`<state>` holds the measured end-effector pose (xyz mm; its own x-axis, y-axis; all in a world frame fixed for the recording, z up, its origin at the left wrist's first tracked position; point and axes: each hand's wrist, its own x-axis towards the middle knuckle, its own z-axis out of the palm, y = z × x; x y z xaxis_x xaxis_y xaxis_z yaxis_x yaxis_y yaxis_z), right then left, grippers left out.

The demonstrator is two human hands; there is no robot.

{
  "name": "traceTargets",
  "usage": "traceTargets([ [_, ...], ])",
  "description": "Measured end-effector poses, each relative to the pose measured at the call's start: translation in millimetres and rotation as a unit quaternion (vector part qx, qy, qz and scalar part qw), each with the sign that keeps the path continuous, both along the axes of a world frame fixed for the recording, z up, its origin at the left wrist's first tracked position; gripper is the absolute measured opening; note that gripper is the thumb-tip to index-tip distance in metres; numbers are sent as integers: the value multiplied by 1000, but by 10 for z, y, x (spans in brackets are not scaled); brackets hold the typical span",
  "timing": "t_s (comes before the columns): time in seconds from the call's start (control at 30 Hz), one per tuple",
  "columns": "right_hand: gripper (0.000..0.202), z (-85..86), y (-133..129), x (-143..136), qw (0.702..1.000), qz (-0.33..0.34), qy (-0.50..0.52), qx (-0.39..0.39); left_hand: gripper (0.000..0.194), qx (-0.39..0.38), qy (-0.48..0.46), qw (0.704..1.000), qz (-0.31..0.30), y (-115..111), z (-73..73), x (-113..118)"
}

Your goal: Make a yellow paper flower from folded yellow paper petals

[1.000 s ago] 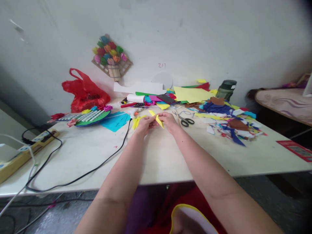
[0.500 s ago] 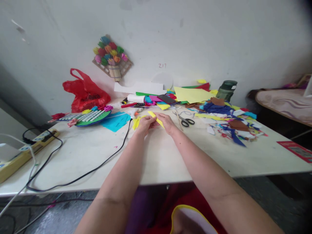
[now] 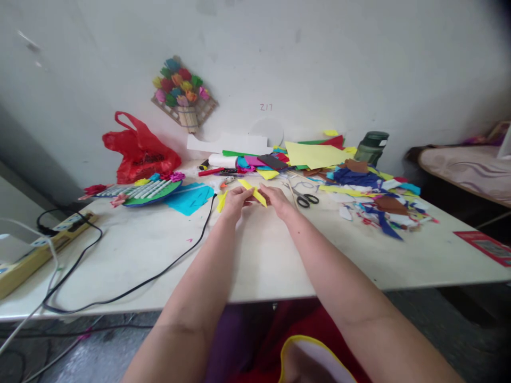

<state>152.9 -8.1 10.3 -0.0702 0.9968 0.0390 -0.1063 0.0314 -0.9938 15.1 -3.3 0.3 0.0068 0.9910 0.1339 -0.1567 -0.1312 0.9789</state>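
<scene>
A folded strip of yellow paper slants between my two hands above the middle of the table. My left hand pinches it from the left, thumb on top. On the other side, my right hand has its fingers curled at the strip's right edge; its fingertips are partly hidden behind the paper. Another piece of yellow paper lies just left of my left hand. Black-handled scissors rest on the table to the right of my right hand.
Coloured paper scraps are heaped on the right, near a green bottle. A red plastic bag, a blue sheet and a decorated green disc lie left. A black cable crosses the table to a power strip.
The yellow strip has shifted slightly left and more of it shows. The fingers of my right hand have drawn back a little to the right. Everything else stays put.
</scene>
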Motion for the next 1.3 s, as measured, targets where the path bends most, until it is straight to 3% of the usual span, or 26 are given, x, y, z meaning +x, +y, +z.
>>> traceTargets([
  [0.17,30,3,-25,3,997,55,-35,-33,31,34,20,999,27,12,-4,-20],
  [0.5,19,-13,-20,-7,1000,20,-9,3,32,14,-22,999,38,4,2,14],
  [0.97,18,14,-81,-113,993,55,-87,51,25,-68,-129,980,139,119,-47,-1],
  [1.3,21,34,-116,-175,986,28,-138,84,19,-60,-113,974,187,107,-18,21],
])
